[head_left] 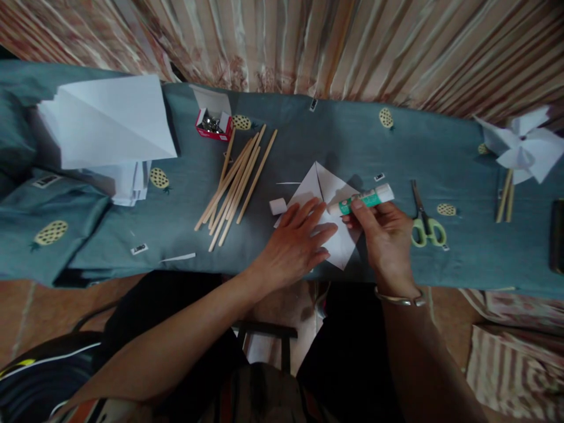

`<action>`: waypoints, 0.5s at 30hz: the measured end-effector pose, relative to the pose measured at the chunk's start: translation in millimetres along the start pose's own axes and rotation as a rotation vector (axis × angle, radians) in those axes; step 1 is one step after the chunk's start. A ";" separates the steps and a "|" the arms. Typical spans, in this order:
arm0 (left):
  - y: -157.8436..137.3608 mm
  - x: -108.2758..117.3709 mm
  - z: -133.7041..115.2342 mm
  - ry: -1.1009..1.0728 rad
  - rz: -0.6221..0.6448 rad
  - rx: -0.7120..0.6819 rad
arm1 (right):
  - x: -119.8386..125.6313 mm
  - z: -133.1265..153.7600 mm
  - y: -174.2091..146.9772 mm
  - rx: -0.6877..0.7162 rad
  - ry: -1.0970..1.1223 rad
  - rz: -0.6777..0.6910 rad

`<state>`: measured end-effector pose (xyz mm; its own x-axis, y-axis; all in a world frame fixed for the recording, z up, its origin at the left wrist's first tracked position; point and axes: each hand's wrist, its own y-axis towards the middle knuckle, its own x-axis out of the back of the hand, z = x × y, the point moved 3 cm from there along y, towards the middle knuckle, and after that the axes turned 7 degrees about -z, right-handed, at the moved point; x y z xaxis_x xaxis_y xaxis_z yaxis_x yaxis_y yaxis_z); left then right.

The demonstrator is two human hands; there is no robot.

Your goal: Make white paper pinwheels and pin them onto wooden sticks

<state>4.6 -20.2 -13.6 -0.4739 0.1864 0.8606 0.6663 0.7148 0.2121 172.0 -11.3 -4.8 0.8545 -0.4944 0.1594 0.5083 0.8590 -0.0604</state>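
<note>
A square of white paper [341,241] with cut or creased diagonal lines lies cornerwise on the cloth in front of me. My left hand [295,238] rests flat on its left part, fingers spread. In my right hand [385,235] is a green and white glue stick [365,198], tilted, its tip at the middle of the paper near my left fingertips. A white glue stick cap [278,206] sits just left of the paper. Scissors [425,220] with light green handles lie to the right of my right hand.
Several wooden sticks [238,185] lie left of the paper. Behind them stands an open red box [214,123] of shiny metal pieces. White paper sheets [114,123] are stacked far left. A finished paper pinwheel [524,147] lies far right. A striped curtain [282,47] hangs behind the table.
</note>
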 end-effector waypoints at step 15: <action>0.0 -0.2 -0.5 -0.046 -0.026 0.033 | -6.6 12.5 -4.5 0.300 -0.469 0.044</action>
<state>5.0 -20.6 -13.6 -0.5171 0.1977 0.8328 0.6344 0.7417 0.2178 162.8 -10.3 6.8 0.7004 -0.4039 0.5884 0.3618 0.9116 0.1950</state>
